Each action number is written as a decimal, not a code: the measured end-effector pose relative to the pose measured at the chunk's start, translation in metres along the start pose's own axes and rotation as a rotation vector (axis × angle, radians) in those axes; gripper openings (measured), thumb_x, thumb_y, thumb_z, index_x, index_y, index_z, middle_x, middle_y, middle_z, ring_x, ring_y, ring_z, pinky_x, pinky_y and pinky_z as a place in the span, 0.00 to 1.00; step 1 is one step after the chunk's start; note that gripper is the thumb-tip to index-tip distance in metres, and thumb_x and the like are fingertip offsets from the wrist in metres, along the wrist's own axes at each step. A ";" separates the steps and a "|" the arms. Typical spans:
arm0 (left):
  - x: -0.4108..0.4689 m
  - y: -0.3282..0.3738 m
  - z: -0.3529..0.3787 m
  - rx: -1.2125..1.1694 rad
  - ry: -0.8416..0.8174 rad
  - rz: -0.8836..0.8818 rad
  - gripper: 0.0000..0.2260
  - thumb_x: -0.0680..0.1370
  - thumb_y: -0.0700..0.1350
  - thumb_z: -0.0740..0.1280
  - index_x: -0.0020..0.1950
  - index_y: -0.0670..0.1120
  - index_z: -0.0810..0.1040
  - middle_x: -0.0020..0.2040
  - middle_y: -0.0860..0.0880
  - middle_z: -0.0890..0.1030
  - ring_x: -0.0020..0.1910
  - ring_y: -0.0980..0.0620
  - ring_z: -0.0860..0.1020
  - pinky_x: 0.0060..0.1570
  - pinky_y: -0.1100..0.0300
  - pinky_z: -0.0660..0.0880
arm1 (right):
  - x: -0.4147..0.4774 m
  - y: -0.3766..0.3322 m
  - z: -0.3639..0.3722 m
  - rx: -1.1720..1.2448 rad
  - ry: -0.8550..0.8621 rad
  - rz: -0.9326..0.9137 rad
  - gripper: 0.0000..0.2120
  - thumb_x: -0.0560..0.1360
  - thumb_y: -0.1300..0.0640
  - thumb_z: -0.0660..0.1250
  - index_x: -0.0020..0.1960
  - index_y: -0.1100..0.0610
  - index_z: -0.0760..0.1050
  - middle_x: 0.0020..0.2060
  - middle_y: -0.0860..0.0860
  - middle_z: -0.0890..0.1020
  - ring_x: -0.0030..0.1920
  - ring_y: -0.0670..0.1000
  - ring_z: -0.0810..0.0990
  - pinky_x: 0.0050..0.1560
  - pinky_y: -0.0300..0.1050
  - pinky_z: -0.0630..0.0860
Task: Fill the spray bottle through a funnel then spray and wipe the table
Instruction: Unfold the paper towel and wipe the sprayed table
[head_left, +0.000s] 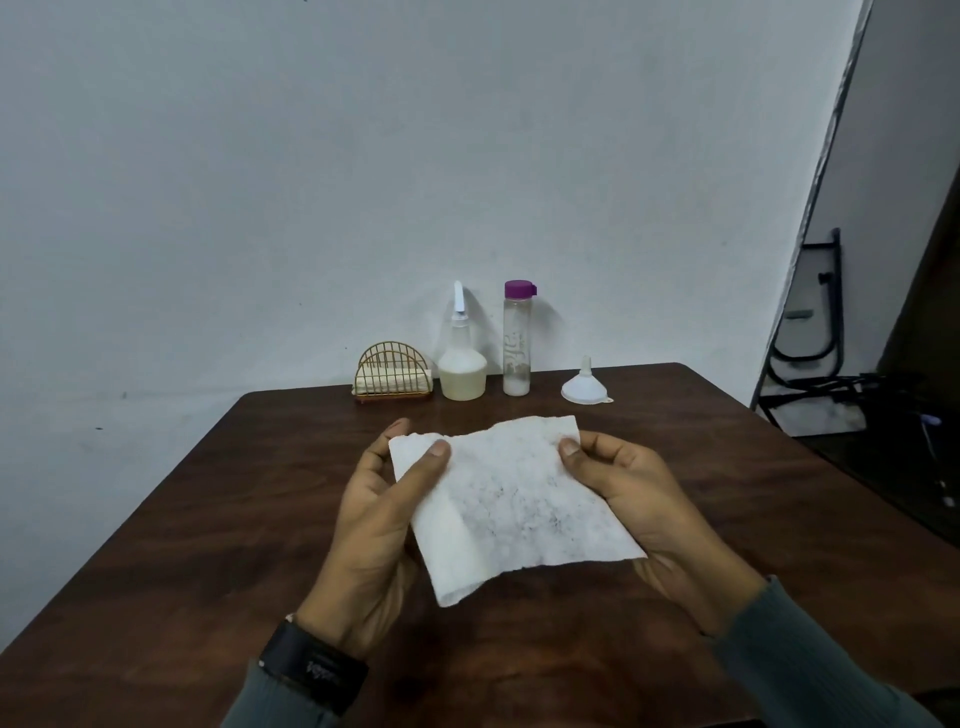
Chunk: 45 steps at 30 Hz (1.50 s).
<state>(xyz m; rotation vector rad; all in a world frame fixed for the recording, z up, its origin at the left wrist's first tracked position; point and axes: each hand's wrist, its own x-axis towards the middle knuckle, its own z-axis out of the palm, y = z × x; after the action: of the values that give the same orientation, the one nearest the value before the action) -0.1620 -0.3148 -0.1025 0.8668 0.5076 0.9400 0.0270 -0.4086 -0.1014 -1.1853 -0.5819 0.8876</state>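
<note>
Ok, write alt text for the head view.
Both hands, left hand and right hand, hold a smudged white paper towel above a dark wooden table. Along the far edge stand a wire napkin holder, spray bottle, purple-capped bottle and white funnel.

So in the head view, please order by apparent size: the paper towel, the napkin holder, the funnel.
1. Paper towel, clearly largest, though it is held nearest the camera, which enlarges it.
2. Napkin holder.
3. Funnel, smallest; it stands about as far away as the holder, so this comparison is fair.

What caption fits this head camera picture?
Both hands, left hand and right hand, hold a smudged tissue above the table.
</note>
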 end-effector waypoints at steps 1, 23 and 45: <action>0.001 0.000 0.000 -0.051 -0.041 -0.047 0.29 0.70 0.39 0.76 0.69 0.51 0.74 0.61 0.41 0.85 0.57 0.40 0.85 0.51 0.40 0.84 | 0.001 -0.001 0.001 0.013 -0.002 -0.007 0.07 0.80 0.61 0.69 0.54 0.61 0.84 0.46 0.58 0.89 0.41 0.54 0.89 0.38 0.47 0.85; 0.036 -0.008 -0.032 0.495 0.112 0.028 0.20 0.76 0.35 0.75 0.66 0.43 0.77 0.51 0.41 0.86 0.45 0.47 0.86 0.41 0.53 0.82 | 0.010 0.010 -0.024 -0.212 0.151 0.070 0.07 0.82 0.62 0.66 0.52 0.61 0.83 0.41 0.54 0.89 0.36 0.50 0.88 0.31 0.43 0.83; 0.052 -0.036 -0.069 1.616 0.105 0.578 0.17 0.79 0.50 0.70 0.67 0.54 0.75 0.52 0.57 0.77 0.50 0.53 0.78 0.45 0.51 0.80 | 0.004 0.078 0.000 -1.479 -0.077 0.125 0.37 0.82 0.32 0.40 0.84 0.50 0.42 0.83 0.54 0.35 0.82 0.60 0.34 0.79 0.64 0.34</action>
<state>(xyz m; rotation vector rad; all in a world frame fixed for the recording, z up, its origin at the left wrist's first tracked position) -0.1663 -0.2525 -0.1723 2.5177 1.1716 0.9813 0.0073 -0.3958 -0.1755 -2.5169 -1.3250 0.5134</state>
